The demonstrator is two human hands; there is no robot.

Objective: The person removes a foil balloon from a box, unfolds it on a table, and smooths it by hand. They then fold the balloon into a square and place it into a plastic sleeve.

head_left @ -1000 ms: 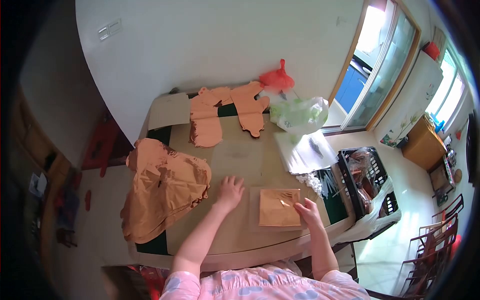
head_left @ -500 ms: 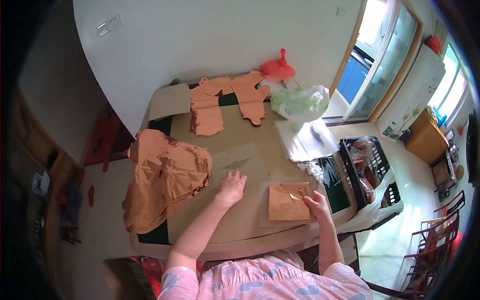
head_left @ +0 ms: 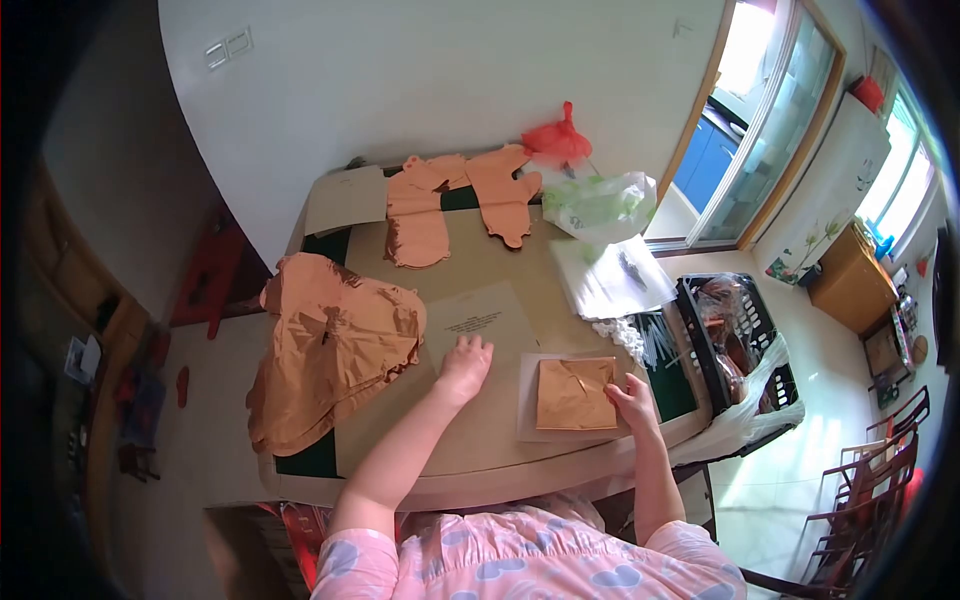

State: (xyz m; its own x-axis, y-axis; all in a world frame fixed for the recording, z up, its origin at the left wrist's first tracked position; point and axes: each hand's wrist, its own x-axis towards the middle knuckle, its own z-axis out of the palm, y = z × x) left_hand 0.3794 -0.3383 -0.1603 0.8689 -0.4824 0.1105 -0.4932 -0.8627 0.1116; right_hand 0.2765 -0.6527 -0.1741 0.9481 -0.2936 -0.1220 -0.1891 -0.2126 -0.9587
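Note:
My left hand (head_left: 467, 369) is over the clear plastic bag (head_left: 492, 304) with printed lines, which lies flat mid-table. Its fingers are drawn together at the bag's lower part, the tips partly hidden. My right hand (head_left: 634, 403) pinches the right edge of a folded copper-coloured foil balloon (head_left: 575, 396) between thumb and fingers. That balloon is a flat square, and another clear sleeve (head_left: 528, 400) shows beneath it. Left of my left hand, a large unfolded foil balloon (head_left: 340, 350) lies creased on the table.
More flat foil balloons (head_left: 417, 225) lie at the back beside a cardboard piece (head_left: 346, 199). Plastic sleeves (head_left: 615, 280), a green-white bag (head_left: 600, 205) and a red bag (head_left: 560, 138) are back right. A black crate (head_left: 712, 350) stands beyond the table's right edge.
The fingers of my left hand have drawn together from a spread, flat pose. The folded balloon and the sleeve under it sit slightly higher in view. My right hand keeps its pinch.

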